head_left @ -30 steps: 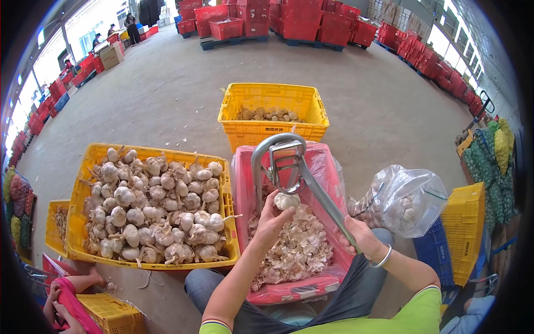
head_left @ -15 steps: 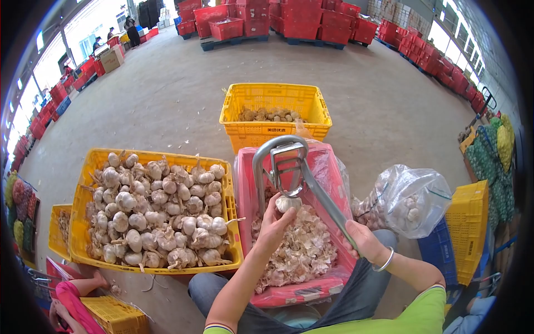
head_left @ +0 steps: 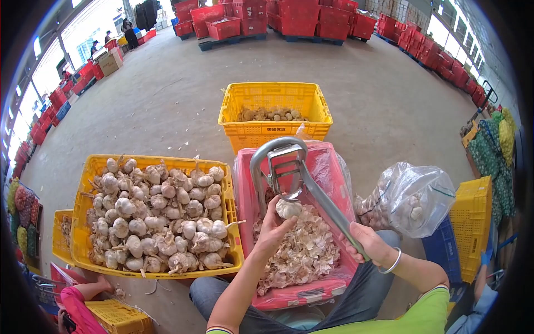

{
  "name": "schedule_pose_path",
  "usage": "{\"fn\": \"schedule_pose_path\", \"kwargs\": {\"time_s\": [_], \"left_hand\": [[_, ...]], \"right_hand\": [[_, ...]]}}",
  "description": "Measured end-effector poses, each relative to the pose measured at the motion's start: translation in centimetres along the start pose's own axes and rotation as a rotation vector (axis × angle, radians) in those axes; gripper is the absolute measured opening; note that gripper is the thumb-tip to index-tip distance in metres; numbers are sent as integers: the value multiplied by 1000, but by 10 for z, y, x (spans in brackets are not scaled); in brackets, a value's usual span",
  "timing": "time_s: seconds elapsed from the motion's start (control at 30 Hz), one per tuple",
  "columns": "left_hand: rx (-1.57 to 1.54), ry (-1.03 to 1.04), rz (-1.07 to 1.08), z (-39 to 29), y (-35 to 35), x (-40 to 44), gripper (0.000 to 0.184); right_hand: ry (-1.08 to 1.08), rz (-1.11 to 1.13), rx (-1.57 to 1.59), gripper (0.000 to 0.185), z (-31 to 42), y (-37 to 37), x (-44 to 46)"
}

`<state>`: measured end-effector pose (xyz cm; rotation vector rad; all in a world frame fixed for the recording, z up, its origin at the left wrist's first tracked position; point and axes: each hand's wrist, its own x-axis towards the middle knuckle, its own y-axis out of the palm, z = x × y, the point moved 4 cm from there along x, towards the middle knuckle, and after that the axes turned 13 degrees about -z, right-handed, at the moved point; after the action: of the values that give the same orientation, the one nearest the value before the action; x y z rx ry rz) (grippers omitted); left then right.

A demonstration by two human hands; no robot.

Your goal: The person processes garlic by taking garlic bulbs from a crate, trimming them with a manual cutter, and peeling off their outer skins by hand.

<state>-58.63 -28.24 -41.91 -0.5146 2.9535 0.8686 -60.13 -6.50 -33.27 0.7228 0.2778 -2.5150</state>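
Observation:
My left hand (head_left: 271, 229) is closed round a whitish garlic bulb (head_left: 288, 210), just under the cutting end of a grey metal lever cutter (head_left: 328, 210). My right hand (head_left: 369, 245), with a silver bangle at the wrist, grips the cutter's long handle near its lower end. Both hands are above a pink plastic-lined crate (head_left: 299, 298) that holds loose garlic skins (head_left: 303, 250). To the left, a yellow crate (head_left: 161, 273) is heaped with garlic bulbs (head_left: 161, 217), many with stem stubs.
Beyond the pink crate stands a yellow crate (head_left: 278, 131) with small brownish pieces inside. A clear plastic bag (head_left: 425, 200) of garlic lies at right, beside blue (head_left: 442, 250) and yellow (head_left: 470, 222) crates. Another person's arm (head_left: 92, 286) shows at lower left. Red crates (head_left: 300, 19) are stacked far back.
The garlic bulb in my left hand has dropped slightly away from the cutter's lower end. My right hand has shifted a little down and right with the handle.

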Motion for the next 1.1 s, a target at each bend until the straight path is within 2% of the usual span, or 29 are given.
{"fn": "schedule_pose_path", "kwargs": {"time_s": [0.3, 0.7, 1.1], "left_hand": [[9, -6, -54, 0, 1, -2, 71], [-14, 38, 0, -1, 3, -1, 67], [-14, 22, -39, 2, 3, -1, 64]], "right_hand": [[15, -2, -9, 45, 4, 1, -2], [28, 10, -1, 44, 7, 0, -3], [-7, 2, -24, 45, 9, 0, -3]]}}
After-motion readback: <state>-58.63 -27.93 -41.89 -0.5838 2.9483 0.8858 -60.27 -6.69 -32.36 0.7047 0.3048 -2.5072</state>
